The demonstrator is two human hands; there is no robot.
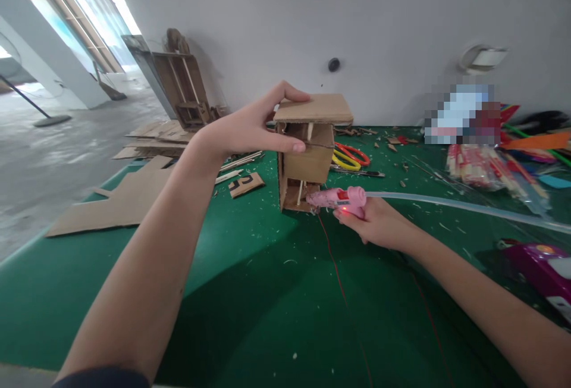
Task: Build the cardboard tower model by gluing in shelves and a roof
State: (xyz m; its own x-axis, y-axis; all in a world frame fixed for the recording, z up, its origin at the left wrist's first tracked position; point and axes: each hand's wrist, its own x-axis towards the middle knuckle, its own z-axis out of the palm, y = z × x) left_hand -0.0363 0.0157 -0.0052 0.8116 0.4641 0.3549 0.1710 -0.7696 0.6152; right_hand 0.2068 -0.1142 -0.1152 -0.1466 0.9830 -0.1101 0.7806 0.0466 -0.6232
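Note:
A small upright cardboard box model [307,165] with a flat overhanging top stands on the green table. Round its upper left side my left hand [267,123] is closed, fingers over the top and thumb across the front. My right hand [379,221] grips a pink hot glue gun [341,197], with a long clear glue stick [446,202] running out of its back. The gun's nozzle points left into the model's lower opening, by a thin wooden stick [300,191]. Whether the tip touches is too small to tell. A red wire [332,257] trails from the model's base.
Behind the model lie scissors [350,156] with yellow and red handles. Cardboard pieces [111,197] and thin sticks cover the left side. Bagged sticks [473,165] and a purple device [539,269] are on the right. A white wall borders the table's back.

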